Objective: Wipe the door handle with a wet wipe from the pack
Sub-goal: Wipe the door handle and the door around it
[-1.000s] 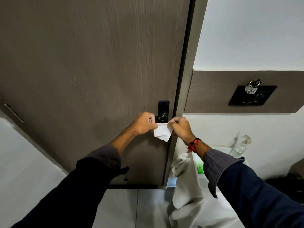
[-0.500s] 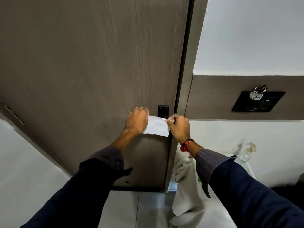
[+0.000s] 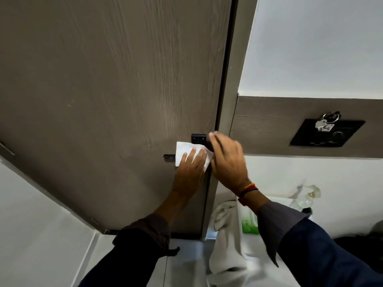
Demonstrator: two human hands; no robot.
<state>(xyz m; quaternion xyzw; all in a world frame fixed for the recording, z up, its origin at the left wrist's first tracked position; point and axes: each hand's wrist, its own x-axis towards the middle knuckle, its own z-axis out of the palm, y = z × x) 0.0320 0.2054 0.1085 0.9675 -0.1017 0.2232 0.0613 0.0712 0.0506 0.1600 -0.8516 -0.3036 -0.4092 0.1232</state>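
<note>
**Wipe spread over the handle, left hand pressing**

I am watching through the head camera as the left hand (image 3: 191, 168) is laying its flat, spread fingers on the wet wipe (image 3: 186, 153), pressing the sheet against the door (image 3: 107, 96); it is an open palm rather than a clenched hold. The wipe is draping over the door handle (image 3: 169, 156), whose dark tip is showing just left of the sheet, below the black lock plate (image 3: 198, 138). The right hand (image 3: 227, 160) is blurring beside the wipe's right edge, fingers loosely extended; whether it is pinching the sheet I cannot tell.

I am judging the wipe as thin, limp and damp: it is likely clinging to the surface and bunching if dragged by one corner. Wrapping it around the lever and closing the fingers over the bar seems the surest hold. The green pack (image 3: 249, 223) is sitting lower right, beside a pale towel (image 3: 224, 241).
</note>
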